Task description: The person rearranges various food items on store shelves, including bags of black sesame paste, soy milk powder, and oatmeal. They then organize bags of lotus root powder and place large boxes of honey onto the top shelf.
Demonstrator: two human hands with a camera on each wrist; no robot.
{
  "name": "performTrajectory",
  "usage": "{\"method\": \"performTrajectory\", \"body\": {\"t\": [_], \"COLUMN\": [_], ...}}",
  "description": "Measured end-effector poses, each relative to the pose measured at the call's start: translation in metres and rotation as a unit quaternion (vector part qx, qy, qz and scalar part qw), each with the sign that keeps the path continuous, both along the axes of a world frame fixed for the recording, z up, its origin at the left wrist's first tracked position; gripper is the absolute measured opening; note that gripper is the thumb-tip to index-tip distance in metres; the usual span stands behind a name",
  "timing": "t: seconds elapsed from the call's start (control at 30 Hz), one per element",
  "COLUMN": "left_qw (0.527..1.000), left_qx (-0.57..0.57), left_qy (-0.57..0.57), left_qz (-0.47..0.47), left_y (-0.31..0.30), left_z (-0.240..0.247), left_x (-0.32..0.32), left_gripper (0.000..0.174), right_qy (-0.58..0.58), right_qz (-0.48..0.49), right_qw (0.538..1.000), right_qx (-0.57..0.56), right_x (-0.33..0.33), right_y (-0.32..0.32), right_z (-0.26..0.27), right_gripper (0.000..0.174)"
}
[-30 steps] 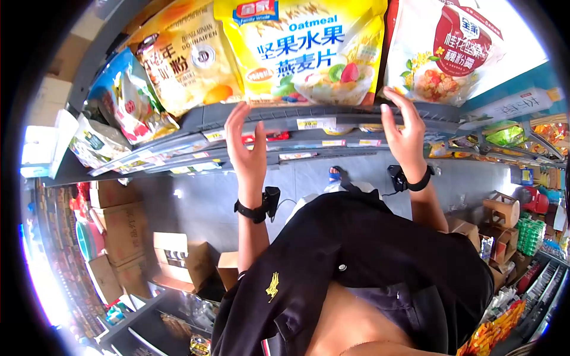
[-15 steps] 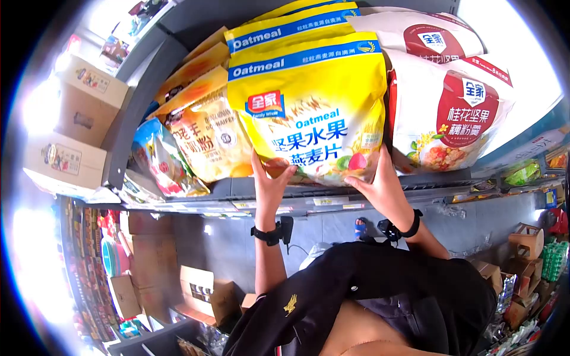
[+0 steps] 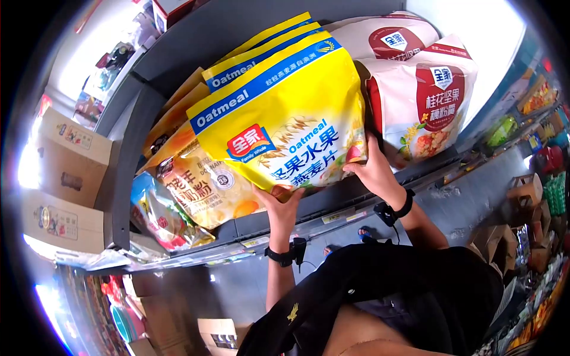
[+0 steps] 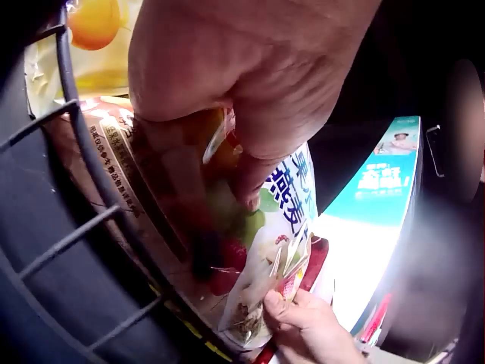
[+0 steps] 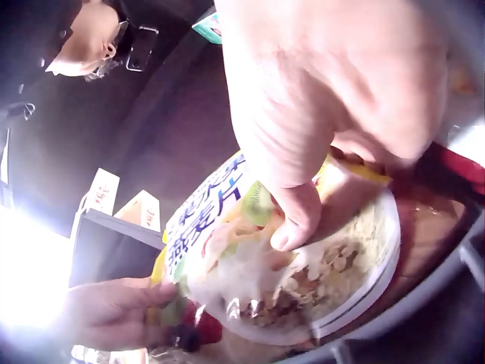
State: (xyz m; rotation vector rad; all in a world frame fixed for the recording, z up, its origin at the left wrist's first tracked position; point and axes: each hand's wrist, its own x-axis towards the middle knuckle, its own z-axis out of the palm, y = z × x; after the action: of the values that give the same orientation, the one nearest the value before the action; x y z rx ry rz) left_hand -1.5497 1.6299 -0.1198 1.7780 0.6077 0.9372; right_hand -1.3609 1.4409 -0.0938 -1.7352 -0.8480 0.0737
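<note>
A yellow bag of oatmeal (image 3: 279, 113) with a blue top band stands at the front of the shelf, leaning in the head view. My left hand (image 3: 280, 209) grips its lower left corner, thumb on the front. The lower right corner is pinched by my right hand (image 3: 379, 175), its thumb also across the printed front. In the left wrist view, the left thumb presses beside the blue lettering, and the right hand (image 4: 307, 326) shows below. From the right wrist, the right thumb lies on the bag's oatmeal picture (image 5: 326, 265); fingers behind the bag are hidden.
More yellow oatmeal bags (image 3: 237, 74) stand behind. Beige milk powder bags (image 3: 208, 184) are on the left, white and red bags (image 3: 439, 89) on the right. The shelf's front edge (image 3: 332, 207) runs below the hands. Open cardboard boxes (image 3: 71, 178) sit at the far left.
Both hands came up from in front of the shelf edge and took hold of the oatmeal bag's lower corners. The head view has since turned, so shelf and bags now slant.
</note>
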Motion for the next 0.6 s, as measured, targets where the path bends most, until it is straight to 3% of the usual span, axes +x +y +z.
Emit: {"method": "performTrajectory", "body": {"t": [0.03,0.2,0.3,0.4,0.43,0.47,0.53,0.6], "left_qw": [0.999,1.0,0.999,0.992,0.977,0.974,0.939,0.935], "left_qx": [-0.051,0.0,-0.042,0.082,0.167,0.169,0.282,0.307], "left_qy": [-0.005,0.011,-0.021,-0.066,-0.032,-0.039,-0.032,-0.049], "left_qz": [0.0,0.021,0.023,0.075,0.127,0.144,0.193,0.169], "left_y": [-0.011,-0.01,-0.012,-0.014,-0.017,-0.024,-0.03,-0.037], "left_z": [0.018,0.011,0.008,-0.007,-0.008,-0.006,0.003,0.005], "left_x": [0.003,0.009,0.007,0.003,0.0,-0.002,-0.005,-0.006], "left_gripper": [0.113,0.114,0.116,0.126,0.13,0.124,0.116,0.1], "right_qy": [-0.003,0.053,-0.017,-0.198,-0.162,-0.127,-0.19,-0.137], "right_qz": [-0.013,-0.039,-0.097,-0.172,-0.171,-0.17,-0.195,-0.236], "right_qw": [1.0,0.992,0.988,0.959,0.967,0.974,0.961,0.962], "right_qx": [-0.011,-0.109,-0.122,-0.11,-0.095,-0.078,-0.052,-0.014], "right_x": [0.001,-0.007,-0.018,-0.048,-0.059,-0.064,-0.063,-0.052], "right_y": [0.003,0.004,0.001,-0.01,-0.016,-0.022,-0.042,-0.066], "right_z": [-0.006,-0.002,-0.007,0.008,0.013,0.019,0.028,0.025], "right_gripper": [0.081,0.091,0.099,0.091,0.087,0.083,0.075,0.067]}}
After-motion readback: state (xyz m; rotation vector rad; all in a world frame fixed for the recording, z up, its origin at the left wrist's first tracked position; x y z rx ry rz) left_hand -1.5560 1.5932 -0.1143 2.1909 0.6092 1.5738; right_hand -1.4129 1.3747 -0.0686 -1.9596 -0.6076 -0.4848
